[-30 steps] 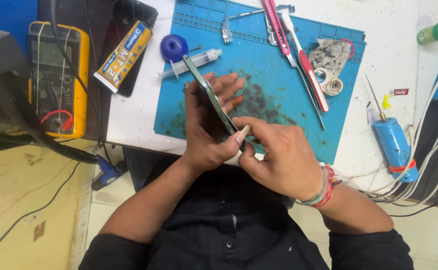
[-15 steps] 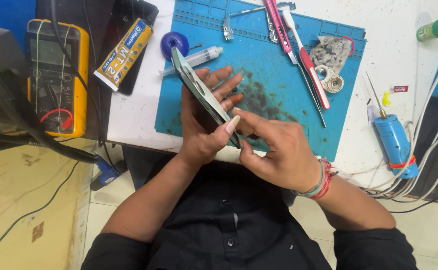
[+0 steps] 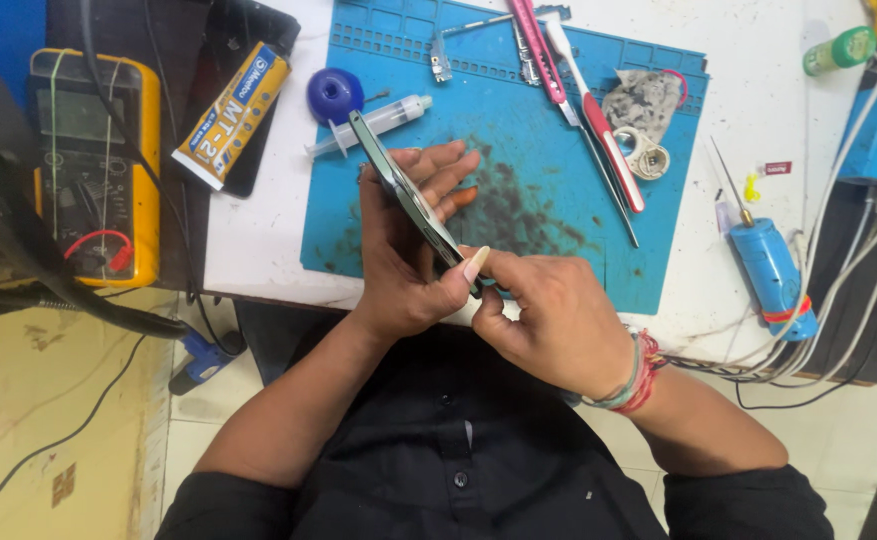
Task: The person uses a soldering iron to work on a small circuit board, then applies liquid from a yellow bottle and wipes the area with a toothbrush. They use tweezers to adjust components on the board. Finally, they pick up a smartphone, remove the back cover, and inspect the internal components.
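Phone (image 3: 408, 200) now tilted flatter in left hand (image 3: 408, 270), right hand (image 3: 548, 320) at its lower edge

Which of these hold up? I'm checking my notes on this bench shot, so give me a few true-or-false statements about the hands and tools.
1. The left hand holds a phone edge-on. True.
2. The right hand rests flat on the blue mat. False: it pinches at the phone's lower end.
3. A syringe lies on the mat beside a blue round cap. True.
4. The yellow multimeter sits on the mat. False: it lies off to the left.
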